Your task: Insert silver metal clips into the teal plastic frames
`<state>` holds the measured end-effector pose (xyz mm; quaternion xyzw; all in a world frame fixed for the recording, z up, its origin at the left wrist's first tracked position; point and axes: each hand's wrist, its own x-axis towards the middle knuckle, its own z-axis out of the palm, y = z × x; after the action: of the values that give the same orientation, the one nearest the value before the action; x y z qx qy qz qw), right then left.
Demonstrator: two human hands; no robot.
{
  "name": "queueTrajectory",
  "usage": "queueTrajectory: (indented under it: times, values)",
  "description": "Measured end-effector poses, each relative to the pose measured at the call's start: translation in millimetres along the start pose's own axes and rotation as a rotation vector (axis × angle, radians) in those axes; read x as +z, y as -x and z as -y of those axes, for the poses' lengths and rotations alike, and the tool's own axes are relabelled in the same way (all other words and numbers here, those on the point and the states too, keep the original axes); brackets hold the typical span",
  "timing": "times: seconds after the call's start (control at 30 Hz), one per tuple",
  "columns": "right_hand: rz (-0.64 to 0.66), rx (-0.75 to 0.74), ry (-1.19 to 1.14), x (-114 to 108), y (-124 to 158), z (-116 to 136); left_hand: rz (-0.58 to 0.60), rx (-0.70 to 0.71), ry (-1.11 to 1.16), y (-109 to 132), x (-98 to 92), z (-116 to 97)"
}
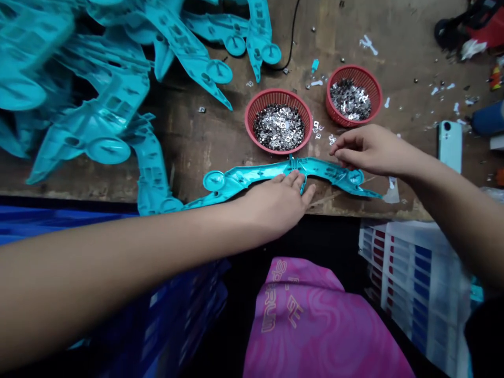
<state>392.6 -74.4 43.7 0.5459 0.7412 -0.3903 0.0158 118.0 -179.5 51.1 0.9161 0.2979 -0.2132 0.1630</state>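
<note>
A long curved turquoise plastic part point(252, 172) lies along the front edge of the wooden table. My left hand point(281, 202) rests on its middle with the fingers spread. Over the part's right end is my right hand point(354, 149), thumb and fingertips pressed together; anything between them is too small to make out. Just behind the part stands a red basket point(250, 126) full of small metal clips point(280, 126). A second red basket point(376, 94) with similar clips point(352, 100) is behind my right hand.
Many turquoise parts point(118, 100) are piled at the left. Loose clips and plastic scraps point(369, 44) dot the table point(220, 131). A pale phone point(450, 147) and a blue object point(488, 118) lie right. Below the edge are blue crates point(173, 315) and a white crate point(417, 283).
</note>
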Motion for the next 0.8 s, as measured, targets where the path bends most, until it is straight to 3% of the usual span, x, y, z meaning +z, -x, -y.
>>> queueTrajectory:
  times: [0.1, 0.23, 0.47, 0.7, 0.8]
  values:
    - [0.118, 0.039, -0.073, 5.5, -12.0, -18.5, -0.138, 0.064, -0.038, -2.2, -2.9, 1.1]
    - [0.088, -0.050, -0.096, 4.1, -15.7, -37.7, -0.285, 0.179, 0.012, -15.5, 0.2, 5.4]
    - [0.059, -0.070, -0.123, 4.8, -16.0, -43.1, -0.063, 0.121, 0.084, -31.7, 24.0, 15.6]
    - [-0.052, -0.044, -0.140, 17.0, -27.9, -66.6, -0.078, 0.036, 0.076, -34.4, 19.0, -2.3]
    - [0.007, -0.064, -0.161, 20.7, -32.6, -74.8, -0.079, 0.033, 0.070, -35.6, 22.3, -3.2]
